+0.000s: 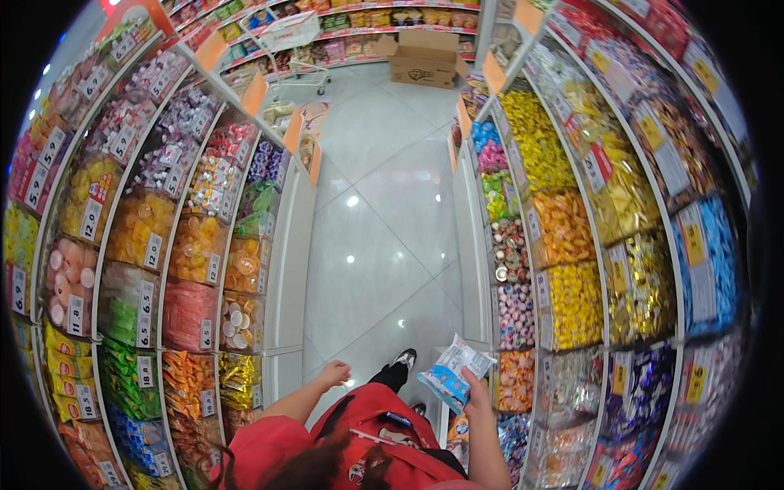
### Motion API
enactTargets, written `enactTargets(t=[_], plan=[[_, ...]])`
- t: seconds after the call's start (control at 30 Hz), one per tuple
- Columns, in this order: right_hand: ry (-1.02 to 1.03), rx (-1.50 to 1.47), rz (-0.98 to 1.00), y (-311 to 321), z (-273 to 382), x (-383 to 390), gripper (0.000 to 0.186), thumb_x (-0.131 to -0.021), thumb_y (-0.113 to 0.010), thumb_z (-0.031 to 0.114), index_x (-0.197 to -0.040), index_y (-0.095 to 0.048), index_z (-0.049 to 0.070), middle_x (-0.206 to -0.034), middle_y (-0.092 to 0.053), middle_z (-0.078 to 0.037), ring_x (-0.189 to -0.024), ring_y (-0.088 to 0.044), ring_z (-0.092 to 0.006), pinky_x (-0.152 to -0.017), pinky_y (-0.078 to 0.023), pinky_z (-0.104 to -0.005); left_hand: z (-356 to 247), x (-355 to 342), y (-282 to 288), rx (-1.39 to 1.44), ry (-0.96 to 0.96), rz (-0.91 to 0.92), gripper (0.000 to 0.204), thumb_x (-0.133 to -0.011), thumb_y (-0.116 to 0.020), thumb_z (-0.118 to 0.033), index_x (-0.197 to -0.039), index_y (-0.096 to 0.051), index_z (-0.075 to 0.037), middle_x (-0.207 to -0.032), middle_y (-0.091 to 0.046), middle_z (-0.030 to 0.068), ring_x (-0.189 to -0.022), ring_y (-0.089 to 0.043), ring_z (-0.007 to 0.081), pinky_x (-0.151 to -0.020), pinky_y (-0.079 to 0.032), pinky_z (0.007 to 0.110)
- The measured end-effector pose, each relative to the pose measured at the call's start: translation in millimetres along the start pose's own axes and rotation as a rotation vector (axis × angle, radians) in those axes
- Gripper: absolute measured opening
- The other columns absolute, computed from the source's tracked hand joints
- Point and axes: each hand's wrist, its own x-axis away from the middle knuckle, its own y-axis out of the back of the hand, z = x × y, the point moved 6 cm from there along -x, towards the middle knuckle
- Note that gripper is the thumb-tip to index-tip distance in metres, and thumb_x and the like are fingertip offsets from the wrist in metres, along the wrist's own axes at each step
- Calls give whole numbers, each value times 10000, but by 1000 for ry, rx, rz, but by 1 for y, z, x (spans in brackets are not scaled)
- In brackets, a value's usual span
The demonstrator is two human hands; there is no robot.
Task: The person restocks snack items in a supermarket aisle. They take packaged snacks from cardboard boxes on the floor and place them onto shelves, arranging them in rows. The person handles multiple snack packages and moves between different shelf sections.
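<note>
My right hand grips a crinkled white and light-blue packet in front of the right-hand shelving, low in the view. My left hand hangs over the floor at left of centre, loosely curved and holding nothing that I can see, near bins of yellow-wrapped sweets on the left. My red top and dark trousers show at the bottom, with one shoe forward on the tiles and the other partly hidden.
Tiered candy bins line both sides, with orange wrapped sweets on the right. Pale tiled floor runs down the aisle toward a white shopping trolley, an open cardboard box and back shelves of snack bags.
</note>
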Motion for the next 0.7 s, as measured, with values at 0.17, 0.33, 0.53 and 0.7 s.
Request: enactTargets(t=[0.17,0.33,0.53,0.7], plan=[[-87,223,69,-38,-17,-43,513,-788,-724,46,-1255,-514,17,-1149,-629,-123,-1006,-633,-267,-843,-541,-402,37,-22,60,123,-12,-220,299,-870,-606,-294,-1010,-611,-30,-832,-678,86,-715,-655,169,-572,-518,319],[-290,765,123,-85,-76,-49,514,-741,-810,109,-1167,-545,-5,-1056,-659,-120,-912,-655,-243,-784,-554,-398,64,-27,82,238,-98,-322,268,-870,-608,-244,-1021,-614,-23,-825,-674,91,-710,-654,171,-556,-507,310],[-355,912,296,-141,-110,-57,666,-730,-822,126,-1254,-442,-31,-1155,-622,-136,-1024,-626,-234,-869,-526,-394,147,-15,58,475,31,-337,220,-857,-596,-202,-970,-623,-15,-802,-670,91,-682,-647,175,-536,-502,309],[-172,1082,518,-198,-84,-79,682,-723,-830,148,-1251,-442,-41,-1152,-624,-135,-1035,-626,-228,-884,-519,-373,203,19,3,177,102,-264,234,-808,-647,-289,-814,-647,-56,-775,-679,70,-725,-661,187,-598,-520,340]])
